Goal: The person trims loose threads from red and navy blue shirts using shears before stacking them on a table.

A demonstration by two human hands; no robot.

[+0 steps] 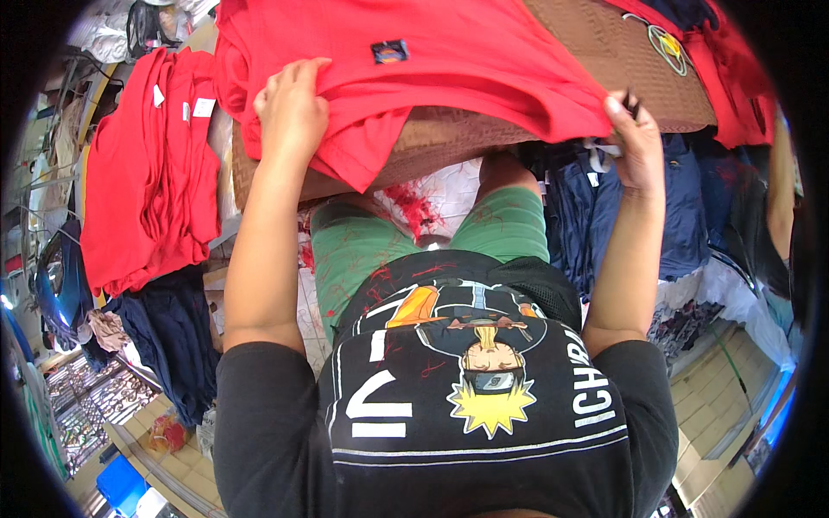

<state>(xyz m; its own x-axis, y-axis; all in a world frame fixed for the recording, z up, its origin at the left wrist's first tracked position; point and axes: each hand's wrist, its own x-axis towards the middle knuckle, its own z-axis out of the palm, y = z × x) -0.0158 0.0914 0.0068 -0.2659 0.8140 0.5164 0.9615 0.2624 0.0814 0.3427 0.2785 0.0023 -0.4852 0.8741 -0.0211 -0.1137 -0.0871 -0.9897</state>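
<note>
A red knit garment with a small dark label patch is spread over a brown padded surface in front of me. My left hand is closed on its left part, fingers bent over the cloth. At the right end, my right hand pinches the edge between thumb and fingers. A small dark pointed object shows in that hand; its kind I cannot make out. Between the hands the edge hangs in a curve, and one red corner droops over the padded front edge above my lap.
Stacked red garments hang at the left, with navy cloth below. More navy garments hang at the right. A looped light cord with a yellow piece lies at the far right. Red thread scraps lie beyond my lap.
</note>
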